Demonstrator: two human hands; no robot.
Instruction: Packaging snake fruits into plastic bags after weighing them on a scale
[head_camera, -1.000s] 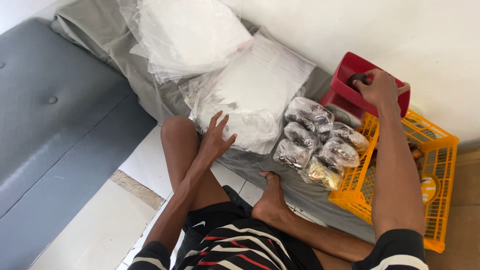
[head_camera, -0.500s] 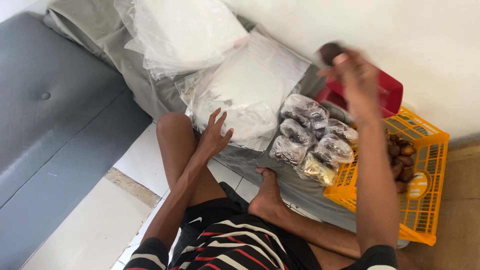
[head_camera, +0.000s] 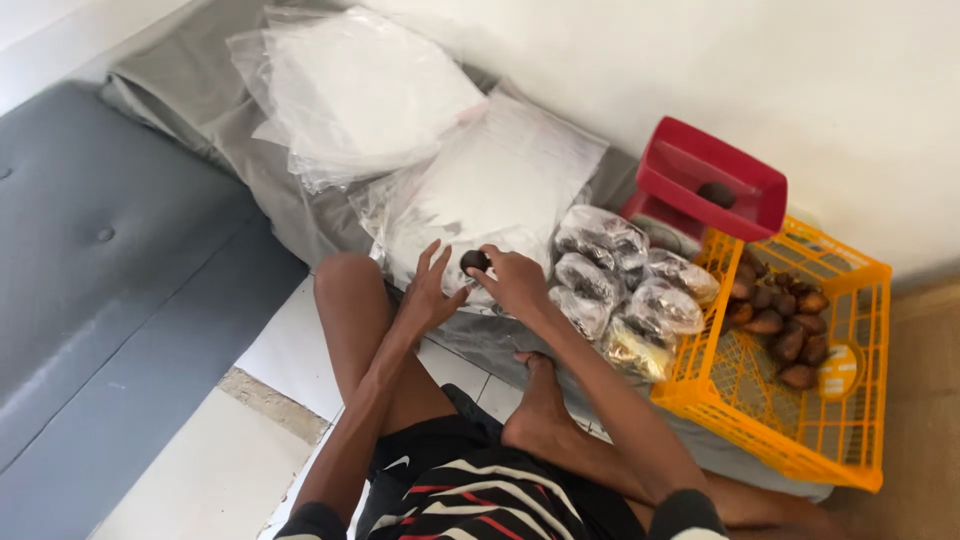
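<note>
My right hand (head_camera: 515, 281) holds a small dark brown fruit (head_camera: 474, 261) at its fingertips, just above a pile of clear plastic bags (head_camera: 480, 190) on grey cloth. Close beside it my left hand (head_camera: 432, 292) has its fingers spread, holds nothing, and hovers over my raised left knee, almost touching the fruit. To the right lie several filled clear bags of fruit (head_camera: 620, 285).
A yellow plastic crate (head_camera: 800, 400) with several brown fruits (head_camera: 775, 320) stands at the right. Behind it a red scale tray (head_camera: 715, 185) holds one fruit. A second pile of clear bags (head_camera: 355, 95) lies further back. A grey mattress (head_camera: 110, 260) is at the left.
My right hand has left the red tray, swung up and to the left with a dark fruit, and now meets my left hand over the plastic bags.
</note>
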